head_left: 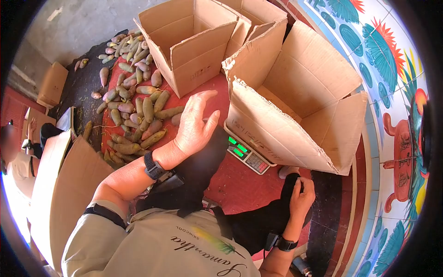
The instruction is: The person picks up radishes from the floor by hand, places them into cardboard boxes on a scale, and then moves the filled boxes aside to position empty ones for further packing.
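Observation:
My left hand (196, 123) is raised over my knee, between the pile of tubers (143, 111) and the scale; its fingers are apart and nothing is in them. An open, empty-looking cardboard box (277, 124) stands on the digital scale (247, 154), whose display glows green. Over my other knee, below the box, my right hand (302, 196) has its fingers curled together, with nothing visible in them. The tubers, green-brown and pinkish, lie loose on the red and black floor covering.
Another open box (194, 51) stands beyond the tubers, with more cardboard behind it. A co-worker (20, 166) sits at the far left beside a large box (64, 180). A painted tile wall (397, 138) runs along the right.

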Demonstrator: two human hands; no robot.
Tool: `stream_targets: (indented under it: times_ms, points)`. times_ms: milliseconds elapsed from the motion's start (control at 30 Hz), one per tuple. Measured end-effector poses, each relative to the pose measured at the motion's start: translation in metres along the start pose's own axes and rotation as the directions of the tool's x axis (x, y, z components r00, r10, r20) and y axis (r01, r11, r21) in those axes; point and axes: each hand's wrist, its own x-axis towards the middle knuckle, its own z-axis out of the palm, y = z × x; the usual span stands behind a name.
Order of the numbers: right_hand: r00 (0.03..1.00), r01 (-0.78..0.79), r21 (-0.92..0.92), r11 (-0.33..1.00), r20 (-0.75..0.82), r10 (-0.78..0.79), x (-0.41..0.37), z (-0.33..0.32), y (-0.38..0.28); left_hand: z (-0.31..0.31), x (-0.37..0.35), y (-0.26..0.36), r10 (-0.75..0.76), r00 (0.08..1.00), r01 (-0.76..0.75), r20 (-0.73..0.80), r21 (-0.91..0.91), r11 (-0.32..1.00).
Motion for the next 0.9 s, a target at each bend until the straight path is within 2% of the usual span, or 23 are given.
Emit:
stream_targets:
  times_ms: [233,300,333,433,567,667,900]
  points:
    - [1.000,0.027,-0.038,0.999,0.014,-0.027,0.000,0.002,0.003,0.002,0.001,0.001,-0.014,1.000,0.013,-0.024,-0.035,0.999]
    - [0.999,0.028,-0.025,0.999,0.023,-0.028,0.001,0.001,0.001,0.002,0.002,-0.002,0.067,0.996,-0.066,-0.059,0.024,0.998]
    - [0.999,0.026,-0.019,0.999,0.031,-0.026,0.001,0.002,0.000,0.002,0.002,0.001,0.024,0.998,-0.025,-0.054,-0.015,1.000]
    - [0.995,0.065,-0.029,0.997,0.072,-0.062,0.000,0.003,0.010,0.008,0.003,-0.004,0.069,0.994,-0.068,-0.088,0.015,0.998]
    - [0.994,0.067,0.010,0.998,0.091,-0.067,-0.001,0.005,0.013,0.010,0.006,0.003,0.036,0.994,-0.041,-0.101,-0.055,0.998]
    - [0.991,0.010,-0.030,0.999,0.133,-0.006,-0.001,0.002,0.013,0.013,0.005,0.003,0.031,0.996,-0.037,-0.088,-0.061,0.997]
    - [0.992,0.028,-0.033,0.999,0.125,-0.024,-0.002,0.002,0.016,0.013,0.006,0.004,0.042,0.997,-0.047,-0.063,-0.083,0.995]
